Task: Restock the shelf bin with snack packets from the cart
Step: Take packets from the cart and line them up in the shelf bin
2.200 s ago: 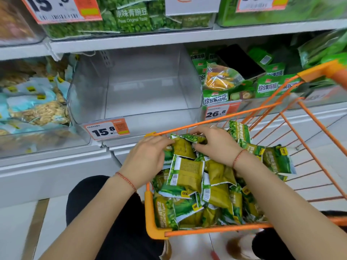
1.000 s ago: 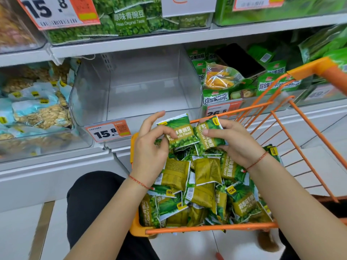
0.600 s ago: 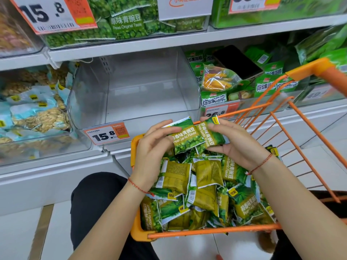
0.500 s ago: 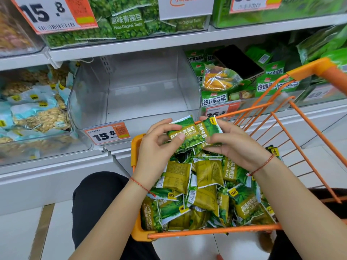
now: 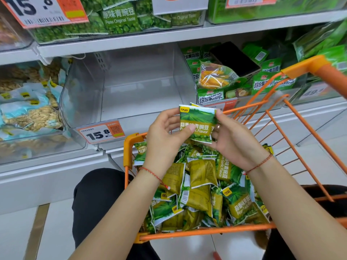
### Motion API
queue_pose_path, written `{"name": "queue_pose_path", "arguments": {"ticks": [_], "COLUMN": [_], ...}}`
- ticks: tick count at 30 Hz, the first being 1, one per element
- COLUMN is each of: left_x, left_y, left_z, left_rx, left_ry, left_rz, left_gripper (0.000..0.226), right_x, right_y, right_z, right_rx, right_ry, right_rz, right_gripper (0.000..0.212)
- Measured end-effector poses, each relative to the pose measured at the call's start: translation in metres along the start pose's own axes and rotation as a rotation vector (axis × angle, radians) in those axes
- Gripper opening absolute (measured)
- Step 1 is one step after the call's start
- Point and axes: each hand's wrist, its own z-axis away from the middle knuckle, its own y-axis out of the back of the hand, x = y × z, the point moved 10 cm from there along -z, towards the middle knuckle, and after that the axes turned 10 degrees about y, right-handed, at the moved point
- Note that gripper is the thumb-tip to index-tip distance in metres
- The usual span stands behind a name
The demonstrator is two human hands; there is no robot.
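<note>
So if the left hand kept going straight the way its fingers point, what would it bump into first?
The left hand points right, across the green pea packet it pinches. Going on, it would probably meet the right hand gripping the packet's other edge, though depth is hard to judge.

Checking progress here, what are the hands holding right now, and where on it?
Both hands hold green pea packets: left hand at the left edge, right hand at the right.
</note>
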Motion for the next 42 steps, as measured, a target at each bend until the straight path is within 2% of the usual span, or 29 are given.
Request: {"name": "queue_pose_path", "arguments": {"ticks": [3,5,8,9,10,13,15,18,21,24,26,28,31,33,34,36,38,40,42], "left_x": [0.001,0.006,0.006,0.005,0.006,0.004,-0.008,-0.025,-0.024,-0.014,-0.015,-0.018,-0.025,-0.031,-0.031,-0.033,-0.032,-0.031,-0.03], "left_y": [0.002,-0.001,-0.001,0.002,0.002,-0.022,-0.046,-0.063,-0.07,-0.07,-0.057,-0.041,-0.022,-0.021,-0.022,-0.019,-0.014,-0.009,-0.004], "left_z": [0.001,0.002,0.002,0.003,0.007,0.034,0.056,0.068,0.067,0.059,0.046,0.032,0.02,0.022,0.022,0.021,0.016,0.013,0.009], "left_rx": [0.065,0.005,-0.206,-0.274,-0.337,-0.561,-0.697,-0.674,-0.542,-0.5,-0.559,-0.583,-0.491,-0.501,-0.509,-0.48,-0.403,-0.337,-0.287], "left_ry": [-0.01,-0.021,0.041,0.053,0.031,-0.116,-0.187,-0.286,-0.368,-0.392,-0.226,0.048,0.435,0.614,0.652,0.649,0.585,0.539,0.497], "left_rz": [-0.086,-0.199,-0.418,-0.513,-0.624,-0.919,-1.074,-1.321,-1.423,-1.326,-1.114,-0.728,0.033,0.399,0.476,0.463,0.365,0.304,0.273], "left_gripper": [0.041,0.04,0.045,0.047,0.047,0.051,0.064,0.087,0.08,0.072,0.071,0.063,0.031,0.022,0.027,0.038,0.028,0.022,0.036], "right_x": [-0.001,0.004,0.003,0.001,0.0,-0.011,-0.014,-0.015,-0.016,-0.016,-0.015,-0.016,-0.016,-0.017,-0.016,-0.015,-0.015,-0.015,-0.015], "right_y": [-0.007,-0.005,0.004,0.008,0.014,0.027,0.034,0.043,0.044,0.042,0.042,0.042,0.044,0.044,0.044,0.043,0.042,0.04,0.04], "right_z": [0.002,0.001,-0.002,-0.003,-0.004,-0.004,-0.002,0.001,0.001,0.001,0.001,0.001,0.001,0.001,0.001,0.0,-0.001,-0.001,0.0], "right_rx": [-0.038,-0.022,0.049,0.087,0.13,0.208,0.261,0.327,0.333,0.322,0.326,0.325,0.336,0.336,0.332,0.315,0.293,0.281,0.269], "right_ry": [0.02,0.025,0.034,0.038,0.042,0.094,0.112,0.1,0.093,0.085,0.078,0.077,0.083,0.093,0.097,0.095,0.097,0.101,0.105], "right_rz": [0.027,0.101,0.114,0.072,0.021,0.016,0.044,0.053,0.04,0.043,0.053,0.055,0.065,0.082,0.088,0.091,0.089,0.083,0.09], "right_gripper": [0.061,0.072,0.05,0.05,0.053,0.019,0.015,0.012,0.008,0.011,0.015,0.015,0.009,0.008,0.008,0.015,0.028,0.057,0.087]}}
